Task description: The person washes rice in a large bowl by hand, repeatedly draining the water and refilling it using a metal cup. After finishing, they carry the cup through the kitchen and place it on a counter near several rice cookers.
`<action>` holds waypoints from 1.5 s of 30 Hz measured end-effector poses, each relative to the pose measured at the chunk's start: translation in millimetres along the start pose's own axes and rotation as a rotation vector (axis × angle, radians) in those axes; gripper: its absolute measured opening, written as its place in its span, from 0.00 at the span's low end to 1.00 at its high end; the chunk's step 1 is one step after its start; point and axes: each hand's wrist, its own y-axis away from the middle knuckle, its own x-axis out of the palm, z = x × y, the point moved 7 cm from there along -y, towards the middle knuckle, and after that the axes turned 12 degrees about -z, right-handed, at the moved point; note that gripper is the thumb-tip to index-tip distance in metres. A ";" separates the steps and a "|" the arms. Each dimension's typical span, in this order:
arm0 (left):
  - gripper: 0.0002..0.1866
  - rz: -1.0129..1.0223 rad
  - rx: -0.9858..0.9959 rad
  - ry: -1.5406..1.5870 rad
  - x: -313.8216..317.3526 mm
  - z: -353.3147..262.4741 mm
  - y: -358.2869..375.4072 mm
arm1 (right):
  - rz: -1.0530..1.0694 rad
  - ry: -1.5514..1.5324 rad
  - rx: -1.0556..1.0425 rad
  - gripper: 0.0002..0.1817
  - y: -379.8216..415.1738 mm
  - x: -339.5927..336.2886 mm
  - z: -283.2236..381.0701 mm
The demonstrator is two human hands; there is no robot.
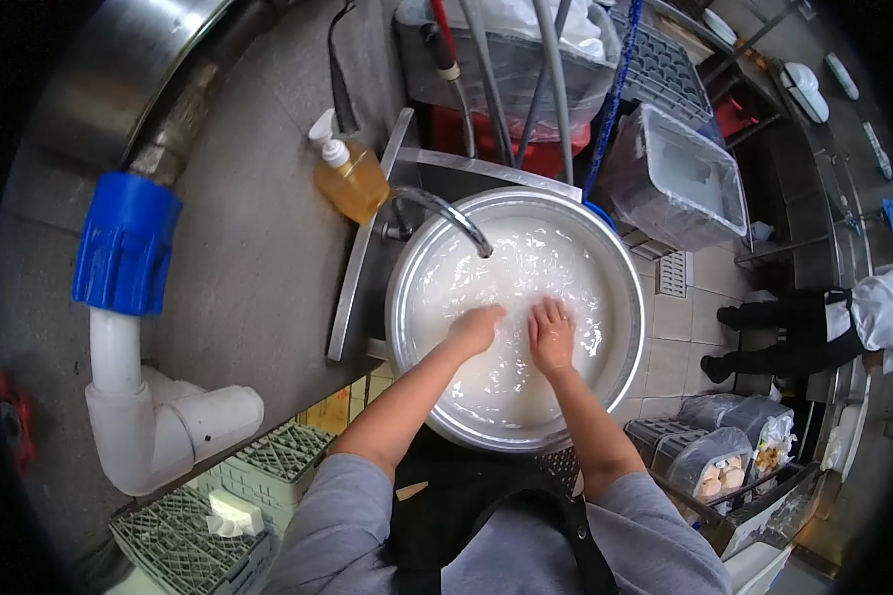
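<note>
A wide round silver metal pot [633, 342] stands at the centre, just toward three o'clock, with the wearer at six; cloudy white water [511, 387] fills it; the left hand [476, 330] dips in toward nine o'clock, its fingers too hidden to tell whether spread or pinching; the right hand [551, 335] lies beside it, fingers slightly spread at the surface; a curved chrome spout [446, 211] reaches over from eleven; an amber pump bottle [355, 185] stands at ten; a clear rectangular plastic tub [680, 178] sits at two; a black-trousered person [804, 322] stands at three
</note>
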 end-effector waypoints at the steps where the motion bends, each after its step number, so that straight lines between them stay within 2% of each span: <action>1: 0.13 -0.112 -0.036 0.115 -5.2 8.6 1.4 | 0.065 0.106 -0.003 0.15 7.0 2.3 -4.0; 2: 0.10 -0.151 -0.215 0.300 -1.4 22.9 1.6 | 0.126 0.213 -0.006 0.16 12.0 2.6 -4.1; 5: 0.08 -0.144 -0.771 0.930 27.7 45.6 1.5 | -0.086 -0.079 -0.067 0.20 15.3 -26.4 61.3; 7: 0.09 -0.419 0.132 0.958 34.6 52.8 -20.4 | -0.162 -0.609 -0.049 0.20 31.8 -49.2 115.3; 9: 0.10 -0.421 0.103 0.982 32.7 47.7 -20.2 | -0.110 -0.733 -0.196 0.21 41.3 -76.9 173.0; 11: 0.13 -0.140 -0.862 0.999 36.2 17.8 5.3 | -0.031 -0.571 -0.290 0.21 42.5 -66.9 180.1; 12: 0.14 -0.155 -0.965 0.988 31.8 10.7 17.0 | 0.007 -0.487 -0.333 0.22 41.4 -58.8 179.6; 14: 0.16 -0.272 -0.833 0.824 13.5 12.0 22.3 | 0.024 -0.364 -0.175 0.23 23.7 -28.8 136.9; 15: 0.18 -0.333 -0.669 0.641 -1.3 13.1 23.3 | 0.034 -0.302 -0.084 0.24 17.9 -14.2 109.9; 17: 0.20 -0.439 -0.323 0.217 -25.9 13.3 30.2 | -0.005 0.107 0.029 0.26 12.2 -4.1 59.4; 19: 0.21 -0.396 0.046 -0.171 -22.6 16.0 45.5 | 0.025 0.292 -0.045 0.28 19.2 -12.3 32.2; 20: 0.22 -0.381 0.236 -0.360 -16.2 10.3 53.2 | 0.138 0.460 -0.071 0.28 30.8 -4.6 14.5; 23: 0.22 -0.028 0.155 -0.530 -5.0 8.7 63.9 | 0.278 0.366 0.018 0.28 49.8 -24.8 12.7; 24: 0.21 -0.090 0.218 -0.515 -16.9 -3.4 66.7 | 0.143 0.312 -0.007 0.25 50.9 -41.6 19.3; 26: 0.19 -0.215 0.338 -0.476 -40.0 -24.1 66.9 | 0.083 0.212 0.077 0.21 59.0 -74.4 14.6; 27: 0.18 -0.225 0.315 -0.342 -47.9 -20.4 60.9 | 0.053 0.162 0.116 0.20 63.9 -88.5 8.0; 28: 0.18 -0.236 0.287 -0.208 -58.8 -13.2 53.2 | -0.129 0.159 0.093 0.16 70.9 -108.7 3.3; 29: 0.17 -0.253 0.258 -0.072 -69.8 -7.5 44.0 | -0.216 0.239 0.113 0.17 78.3 -125.4 -2.5; 31: 0.17 -0.523 0.301 -0.156 -123.5 -28.7 48.0 | -0.390 0.399 0.143 0.21 93.1 -158.6 -9.8; 33: 0.21 -0.755 0.229 -0.300 -165.9 -42.3 57.9 | -0.521 0.384 0.310 0.25 109.7 -171.9 -27.0; 34: 0.24 -0.816 0.115 -0.309 -173.2 -33.7 57.8 | -0.587 0.374 0.398 0.27 120.0 -175.8 -35.8; 35: 0.26 -0.874 0.001 -0.318 -179.6 -22.7 59.3 | -0.539 0.188 0.564 0.29 131.3 -165.4 -57.0; 36: 0.26 -0.902 -0.010 -0.387 -176.6 -6.8 57.2 | -0.484 -0.002 0.724 0.31 141.9 -148.7 -79.6; 37: 0.25 -0.850 -0.142 -0.275 -165.9 17.1 52.1 | -0.425 -0.196 0.872 0.33 151.7 -129.8 -100.8; 39: 0.24 -0.739 -0.408 -0.039 -151.8 38.0 51.2 | -0.397 -0.307 0.878 0.32 155.4 -115.9 -114.4; 40: 0.24 -0.798 -0.360 -0.062 -146.1 57.5 45.0 | -0.375 -0.362 0.879 0.32 156.3 -110.0 -119.5; 43: 0.23 -0.844 -0.434 -0.081 -144.8 53.5 52.5 | -0.432 -0.620 0.904 0.28 154.7 -102.1 -127.2; 45: 0.23 -0.871 -0.484 -0.057 -135.9 54.5 63.6 | -0.483 -0.796 0.968 0.21 146.8 -116.2 -114.7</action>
